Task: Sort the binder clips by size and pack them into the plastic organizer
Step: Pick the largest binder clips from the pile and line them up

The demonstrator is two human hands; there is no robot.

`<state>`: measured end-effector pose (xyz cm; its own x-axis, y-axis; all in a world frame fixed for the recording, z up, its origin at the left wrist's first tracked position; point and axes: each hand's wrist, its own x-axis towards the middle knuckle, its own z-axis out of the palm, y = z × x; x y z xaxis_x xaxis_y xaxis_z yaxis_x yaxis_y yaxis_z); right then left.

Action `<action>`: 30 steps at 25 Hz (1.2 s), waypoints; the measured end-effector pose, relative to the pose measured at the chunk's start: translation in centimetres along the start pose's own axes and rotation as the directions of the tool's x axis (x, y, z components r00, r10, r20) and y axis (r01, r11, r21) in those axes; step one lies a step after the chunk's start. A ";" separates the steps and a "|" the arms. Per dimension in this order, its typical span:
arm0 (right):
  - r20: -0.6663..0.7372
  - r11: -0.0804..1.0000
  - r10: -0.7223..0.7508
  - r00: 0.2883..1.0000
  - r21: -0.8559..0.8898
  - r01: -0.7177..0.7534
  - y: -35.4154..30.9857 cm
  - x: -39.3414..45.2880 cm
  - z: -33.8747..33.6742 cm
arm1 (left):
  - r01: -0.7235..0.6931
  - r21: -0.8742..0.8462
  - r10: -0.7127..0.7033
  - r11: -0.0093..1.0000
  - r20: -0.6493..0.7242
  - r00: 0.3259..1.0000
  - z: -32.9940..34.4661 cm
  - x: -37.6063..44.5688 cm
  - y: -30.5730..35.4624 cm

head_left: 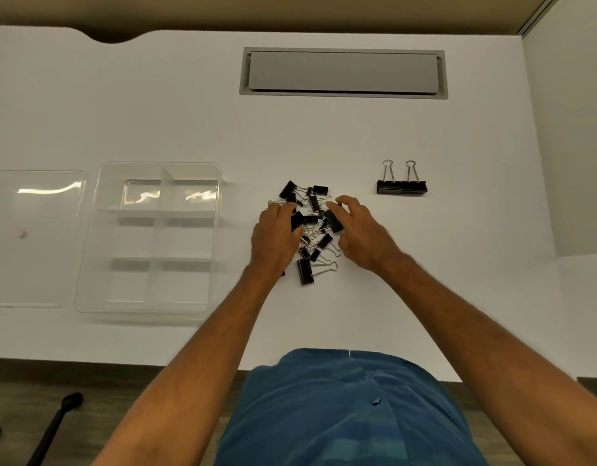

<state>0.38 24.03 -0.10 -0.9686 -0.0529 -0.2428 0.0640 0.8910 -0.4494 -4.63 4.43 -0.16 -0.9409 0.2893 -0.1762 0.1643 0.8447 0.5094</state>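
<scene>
fingers point(280, 207) of both hands curl loosely over the binder clips point(312, 227), gripping none; stiff, tangle-prone, best pinched by their black bodies.

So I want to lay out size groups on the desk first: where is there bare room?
Bare desk: between organizer and clip pile, beyond the pile up to the grey hatch, and the near strip. Crowded: the pile, under both hands, and the two set-aside clips.
</scene>
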 end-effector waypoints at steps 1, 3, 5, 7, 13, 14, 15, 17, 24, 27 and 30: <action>-0.006 1.000 -0.003 1.000 -0.013 0.003 -0.3 0.0 0.1 | -0.001 0.011 0.001 1.000 0.004 1.000 -0.1 0.1 0.0; -0.027 0.999 -0.015 1.000 -0.035 0.014 -0.6 0.1 0.4 | -0.009 0.029 0.009 1.000 0.006 1.000 -0.1 0.0 0.0; -0.044 0.999 -0.019 0.999 -0.038 0.017 -0.8 0.0 0.8 | -0.023 0.034 0.023 0.999 0.006 1.000 0.0 -0.2 0.0; -0.053 1.000 -0.016 0.998 -0.025 0.015 -0.9 -0.1 0.9 | -0.038 0.039 0.038 0.999 0.003 0.999 -0.1 -0.3 0.0; -0.090 0.994 0.004 0.996 0.109 0.005 -0.2 -1.1 0.8 | -0.030 0.018 0.030 0.999 -0.036 0.999 -0.9 -1.2 0.0; -0.104 0.991 0.017 0.994 0.131 -0.003 0.1 -1.5 0.7 | -0.012 -0.033 0.011 0.999 -0.035 0.999 -1.0 -1.4 0.1; -0.125 0.989 0.025 0.992 0.148 -0.006 0.3 -2.1 0.6 | 0.008 -0.098 -0.011 0.995 -0.029 1.000 -1.3 -1.6 0.5; -0.181 0.981 0.043 0.983 0.195 -0.007 0.8 -3.2 0.2 | 0.057 -0.249 -0.059 0.967 -0.004 0.998 -1.7 -1.7 1.4; -0.321 0.824 0.375 0.870 0.545 -0.155 4.2 -6.8 -1.7 | 0.276 -0.687 -0.194 0.672 0.196 0.961 -1.4 -1.1 5.6; -0.312 0.772 0.454 0.835 0.606 -0.193 6.9 -8.0 -3.3 | 0.305 -0.754 -0.177 0.582 0.248 0.952 -0.2 -0.5 8.7; -0.302 0.724 0.534 0.790 0.645 -0.243 9.9 -8.7 -5.1 | 0.297 -0.783 -0.157 0.547 0.252 0.955 1.8 0.0 12.2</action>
<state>8.25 35.61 1.98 -0.8033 0.5700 -0.1724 0.4369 0.3674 -0.8210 -2.06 15.57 4.52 -0.8495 0.2568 -0.4608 -0.4214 0.1953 0.8856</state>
